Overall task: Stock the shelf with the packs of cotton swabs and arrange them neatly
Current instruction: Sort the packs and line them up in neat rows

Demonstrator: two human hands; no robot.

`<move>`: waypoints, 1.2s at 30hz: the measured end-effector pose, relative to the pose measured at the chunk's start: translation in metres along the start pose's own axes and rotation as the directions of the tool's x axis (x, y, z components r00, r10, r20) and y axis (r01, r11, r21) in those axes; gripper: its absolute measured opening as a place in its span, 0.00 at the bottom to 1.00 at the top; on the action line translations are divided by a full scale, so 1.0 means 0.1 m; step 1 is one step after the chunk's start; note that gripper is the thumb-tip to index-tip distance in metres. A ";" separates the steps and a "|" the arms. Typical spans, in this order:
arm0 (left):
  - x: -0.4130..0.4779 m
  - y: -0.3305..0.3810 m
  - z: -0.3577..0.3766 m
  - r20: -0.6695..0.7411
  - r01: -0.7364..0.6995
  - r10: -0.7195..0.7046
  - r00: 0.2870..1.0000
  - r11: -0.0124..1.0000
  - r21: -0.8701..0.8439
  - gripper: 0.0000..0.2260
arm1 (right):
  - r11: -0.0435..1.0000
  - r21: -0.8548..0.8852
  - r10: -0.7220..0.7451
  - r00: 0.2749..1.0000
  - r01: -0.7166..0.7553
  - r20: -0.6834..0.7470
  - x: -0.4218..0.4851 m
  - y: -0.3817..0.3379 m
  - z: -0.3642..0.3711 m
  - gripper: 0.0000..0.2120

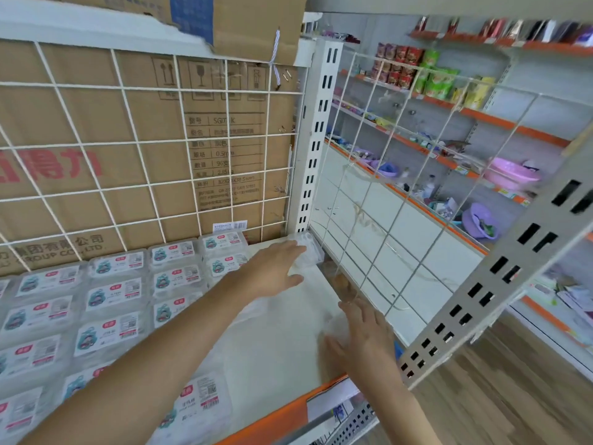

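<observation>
- Your right grip, fingers flat and relaxed, rests on a blurred clear pack on the shelf.
- Your left grip, fingers straight, touches the corner pack.

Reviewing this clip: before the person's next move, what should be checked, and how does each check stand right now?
1. Left hand reaches the clear pack in the back right corner: ok, straight fingers touch it.
2. That pack sits square in the corner: cannot tell, blurred.
3. Right hand free: cannot tell, it lies flat over something clear and blurred.
4. Bare shelf has room for more: ok.
5. Stocked rows of packs neat: ok, labels up, in lines.
</observation>
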State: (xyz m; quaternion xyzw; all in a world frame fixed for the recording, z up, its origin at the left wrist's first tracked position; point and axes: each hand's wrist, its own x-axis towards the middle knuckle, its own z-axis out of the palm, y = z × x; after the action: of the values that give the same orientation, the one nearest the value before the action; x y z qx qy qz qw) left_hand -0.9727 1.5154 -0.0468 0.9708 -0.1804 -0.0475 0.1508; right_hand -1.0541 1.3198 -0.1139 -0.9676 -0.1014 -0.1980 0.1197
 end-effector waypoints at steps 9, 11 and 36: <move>0.61 -0.04 0.25 0.147 0.005 -0.033 0.989 0.983 0.183 0.31 | 0.993 0.078 0.084 0.992 -0.091 0.089 0.00 -0.01 0.07 0.24; 0.66 -0.05 0.30 0.086 -0.013 -0.003 0.996 0.982 0.186 0.30 | 0.990 0.102 0.090 0.993 -0.098 0.078 -0.03 -0.02 0.07 0.23; 0.86 -0.18 0.38 -0.039 0.023 -0.020 0.999 0.996 0.091 0.29 | 0.994 0.106 -0.016 0.989 0.000 0.147 -0.08 0.07 0.09 0.27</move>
State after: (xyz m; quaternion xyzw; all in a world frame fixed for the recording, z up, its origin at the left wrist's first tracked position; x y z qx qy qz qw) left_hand -0.8925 1.4894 -0.0913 0.9793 -0.1690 -0.0224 0.1088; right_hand -1.0564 1.3145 -0.1266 -0.9714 -0.1242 -0.1207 0.1623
